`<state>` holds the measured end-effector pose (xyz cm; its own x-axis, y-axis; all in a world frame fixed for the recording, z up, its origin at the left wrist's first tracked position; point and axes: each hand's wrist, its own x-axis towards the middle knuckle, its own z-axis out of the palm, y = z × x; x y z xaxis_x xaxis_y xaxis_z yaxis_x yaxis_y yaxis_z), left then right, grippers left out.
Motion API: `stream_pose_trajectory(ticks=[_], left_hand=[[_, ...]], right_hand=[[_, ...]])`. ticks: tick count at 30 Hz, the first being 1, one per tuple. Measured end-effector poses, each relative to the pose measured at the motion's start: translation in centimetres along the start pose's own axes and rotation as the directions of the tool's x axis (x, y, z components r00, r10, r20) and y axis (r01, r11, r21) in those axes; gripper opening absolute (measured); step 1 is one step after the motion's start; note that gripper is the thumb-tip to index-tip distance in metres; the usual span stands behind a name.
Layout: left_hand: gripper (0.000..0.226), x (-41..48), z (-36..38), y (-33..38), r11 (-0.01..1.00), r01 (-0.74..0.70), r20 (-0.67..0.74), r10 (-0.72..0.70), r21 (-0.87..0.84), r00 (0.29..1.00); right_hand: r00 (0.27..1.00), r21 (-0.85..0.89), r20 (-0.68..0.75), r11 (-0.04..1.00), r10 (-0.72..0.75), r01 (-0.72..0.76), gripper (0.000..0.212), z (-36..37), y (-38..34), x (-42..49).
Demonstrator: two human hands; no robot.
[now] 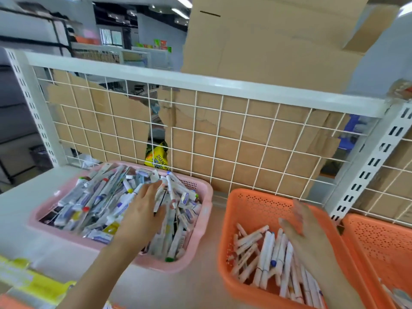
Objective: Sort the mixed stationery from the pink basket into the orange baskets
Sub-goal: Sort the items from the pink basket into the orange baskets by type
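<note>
A pink basket (pixel 201 221) at left is heaped with jumbled mixed stationery (pixel 98 204). Just to its right, an orange basket (pixel 256 198) holds white markers (pixel 267 248). A second orange basket (pixel 383 239) touches it.

A stockroom: white slotted shelving (pixel 369 166), wire grid (pixel 200 139), cardboard boxes (pixel 267 41).

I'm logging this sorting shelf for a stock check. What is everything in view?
Pink basket: one, pink, left on the shelf.
Stationery: many mixed pieces, mostly white, filling the pink basket.
Orange basket: one, orange, right of the pink basket.
Second orange basket: one, orange, far right, cut off by the frame.
Markers: many, white, in the orange basket.
Grid: one, white wire, behind the baskets.
Cardboard: several sheets, brown, behind and above the grid.
Packet: one, yellow, behind the grid.
Boxes: yellow, lower left, count unclear.
Left hand: fingers straight, on the stationery.
Right hand: fingers spread, blurred, over the markers.
</note>
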<state>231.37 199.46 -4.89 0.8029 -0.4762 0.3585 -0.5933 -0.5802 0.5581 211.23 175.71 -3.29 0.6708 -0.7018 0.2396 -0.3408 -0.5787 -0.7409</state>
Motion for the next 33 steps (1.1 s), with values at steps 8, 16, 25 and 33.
stream_pose_trajectory(ticks=[8,16,25,33], left_hand=[[0.052,2.4,-4.0,-8.1,0.997,0.006,0.049,-0.010,0.076,0.999],[0.054,6.2,-5.9,-13.4,0.972,0.003,0.086,-0.023,0.235,0.996],[0.051,9.9,-5.4,-15.6,0.917,0.030,0.157,-0.101,0.399,0.982],[0.060,11.7,-4.7,-14.2,0.886,0.098,0.201,-0.209,0.454,0.957]], right_hand=[[0.999,-0.116,0.052,0.993,-0.015,0.021,0.055,8.1,-6.2,1.5],[0.975,-0.212,0.209,0.971,-0.069,0.115,0.048,16.3,-12.0,4.6],[0.963,-0.615,0.259,0.781,0.070,0.109,0.029,20.9,-14.7,8.4],[0.955,-0.506,0.285,0.859,0.087,0.073,0.041,21.0,-14.4,8.7]])
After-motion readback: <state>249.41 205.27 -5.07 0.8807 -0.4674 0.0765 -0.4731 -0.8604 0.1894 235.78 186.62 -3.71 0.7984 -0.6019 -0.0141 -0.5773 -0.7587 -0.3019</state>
